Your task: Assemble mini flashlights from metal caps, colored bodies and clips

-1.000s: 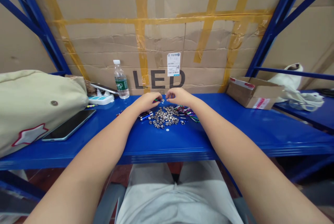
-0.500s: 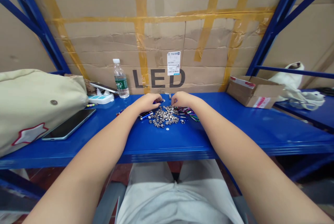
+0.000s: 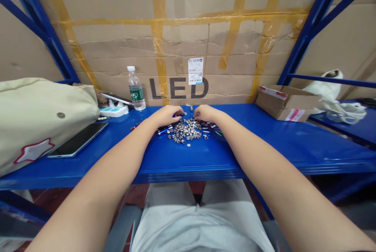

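Right hand point(image 3: 205, 112) has lowered beside metal pieces point(image 3: 187, 130), grip unclear.

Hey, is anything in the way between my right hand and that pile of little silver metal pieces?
Nothing visible is: your right hand has its fingertips by the far edge of the silver pieces. The colored clips lie to the pile's right, partly hidden by your arm.
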`<state>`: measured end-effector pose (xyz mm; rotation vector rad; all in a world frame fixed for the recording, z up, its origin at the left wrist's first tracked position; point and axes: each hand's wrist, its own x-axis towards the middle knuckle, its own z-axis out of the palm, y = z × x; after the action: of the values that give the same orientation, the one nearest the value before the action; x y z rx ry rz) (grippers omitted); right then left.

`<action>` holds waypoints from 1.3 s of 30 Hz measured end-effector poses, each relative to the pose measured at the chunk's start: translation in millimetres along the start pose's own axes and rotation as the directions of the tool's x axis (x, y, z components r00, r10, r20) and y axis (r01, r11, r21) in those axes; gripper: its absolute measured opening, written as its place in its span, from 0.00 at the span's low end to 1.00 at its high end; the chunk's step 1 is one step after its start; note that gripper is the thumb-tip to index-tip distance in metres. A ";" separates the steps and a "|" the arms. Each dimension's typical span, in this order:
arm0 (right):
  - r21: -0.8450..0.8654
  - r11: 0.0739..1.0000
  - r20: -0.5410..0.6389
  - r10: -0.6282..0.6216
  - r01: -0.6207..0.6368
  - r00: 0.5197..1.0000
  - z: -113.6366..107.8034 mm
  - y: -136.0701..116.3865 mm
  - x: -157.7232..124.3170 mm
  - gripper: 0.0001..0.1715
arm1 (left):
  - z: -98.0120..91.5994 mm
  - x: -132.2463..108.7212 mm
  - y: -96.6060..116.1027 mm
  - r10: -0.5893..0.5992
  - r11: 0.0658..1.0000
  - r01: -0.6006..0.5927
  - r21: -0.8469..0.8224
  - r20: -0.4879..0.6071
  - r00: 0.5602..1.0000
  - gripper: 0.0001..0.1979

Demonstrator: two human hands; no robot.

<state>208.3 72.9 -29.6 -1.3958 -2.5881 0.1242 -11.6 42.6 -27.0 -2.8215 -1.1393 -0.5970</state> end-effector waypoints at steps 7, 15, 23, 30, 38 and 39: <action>0.014 1.000 0.028 -0.019 0.019 0.999 -2.2 -5.2 -1.9 0.07 | -5.3 4.9 15.1 0.132 0.990 -0.122 0.064 -0.184 0.974 0.11; 0.013 1.000 0.012 -0.021 0.021 1.000 0.3 -3.8 0.7 0.08 | -7.2 6.9 26.6 0.157 0.984 -0.140 0.106 -0.183 0.971 0.11; 0.004 1.000 -0.005 -0.005 0.005 1.000 -1.1 -9.9 -1.3 0.05 | -6.3 7.2 24.1 0.160 0.983 -0.142 0.119 -0.153 0.975 0.11; 0.259 0.964 -0.054 -0.049 0.061 0.997 -26.5 -5.3 -14.3 0.08 | -5.4 5.6 15.5 0.110 0.985 -0.097 0.143 -0.086 0.990 0.11; 0.449 0.887 -0.019 -0.112 0.108 0.994 -29.0 -18.9 -18.7 0.11 | -2.5 3.2 11.8 0.082 0.986 -0.072 0.150 -0.065 0.994 0.09; 0.445 0.889 -0.021 -0.109 0.107 0.994 -28.4 -20.1 -18.6 0.11 | -1.9 3.2 11.5 0.081 0.986 -0.070 0.150 -0.065 0.995 0.09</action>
<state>207.9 45.7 -1.0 -1.0806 -2.4186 0.6594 -2.4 35.9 -22.9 -2.6823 -1.0151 -0.5769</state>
